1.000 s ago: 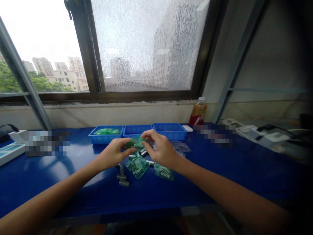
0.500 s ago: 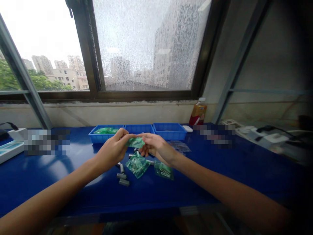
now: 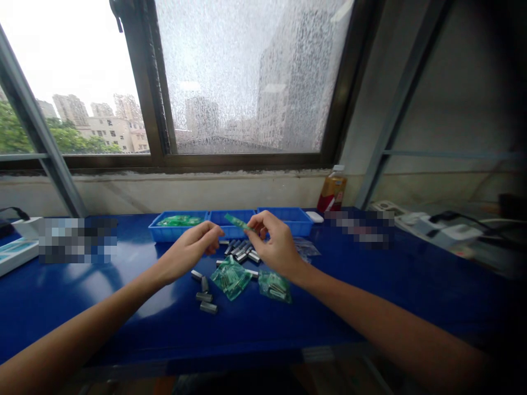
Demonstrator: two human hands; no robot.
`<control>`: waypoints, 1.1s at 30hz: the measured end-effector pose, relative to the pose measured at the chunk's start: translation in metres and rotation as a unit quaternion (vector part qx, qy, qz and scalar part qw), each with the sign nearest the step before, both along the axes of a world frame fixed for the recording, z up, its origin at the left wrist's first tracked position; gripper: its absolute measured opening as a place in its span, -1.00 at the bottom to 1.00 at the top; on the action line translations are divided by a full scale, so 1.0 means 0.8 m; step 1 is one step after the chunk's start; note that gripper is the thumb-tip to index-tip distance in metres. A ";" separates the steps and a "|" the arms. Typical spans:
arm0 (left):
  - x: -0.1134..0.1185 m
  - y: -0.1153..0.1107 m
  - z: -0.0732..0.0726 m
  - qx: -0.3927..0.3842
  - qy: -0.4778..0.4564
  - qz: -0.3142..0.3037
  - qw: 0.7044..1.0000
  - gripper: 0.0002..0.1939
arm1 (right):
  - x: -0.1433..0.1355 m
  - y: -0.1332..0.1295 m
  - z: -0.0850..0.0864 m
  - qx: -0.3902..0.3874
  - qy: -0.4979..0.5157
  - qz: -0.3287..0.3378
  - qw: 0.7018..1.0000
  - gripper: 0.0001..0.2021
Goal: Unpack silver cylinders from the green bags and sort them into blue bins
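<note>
Head view: the right hand (image 3: 276, 247) pinches a flattened green bag (image 3: 237, 221) between thumb and fingers above a heap of small grey metal parts (image 3: 242, 250); the left hand (image 3: 190, 251) hovers just beside it, fingers loosely curled and holding nothing. Two patches on the blue tabletop (image 3: 123, 307) are blurred out. The bottle (image 3: 332, 189) label is unreadable. Filled green bags (image 3: 231, 277) lie nearer, open tabletop on both sides.

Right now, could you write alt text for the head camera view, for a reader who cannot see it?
The right hand pinches a small green bag above a pile of small grey metal parts on a blue table, the left hand open beside it. More green bags lie nearer, three blue trays sit behind below a window.
</note>
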State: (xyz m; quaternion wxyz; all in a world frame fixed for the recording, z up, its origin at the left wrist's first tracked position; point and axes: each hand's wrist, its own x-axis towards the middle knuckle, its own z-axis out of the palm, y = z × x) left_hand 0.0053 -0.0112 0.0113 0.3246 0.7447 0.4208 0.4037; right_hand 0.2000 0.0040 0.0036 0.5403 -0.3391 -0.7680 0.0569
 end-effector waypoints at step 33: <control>-0.041 0.040 -0.006 0.349 0.284 0.110 0.886 -0.61 | -0.005 -0.024 -0.007 -0.104 -0.341 0.075 0.931 -0.55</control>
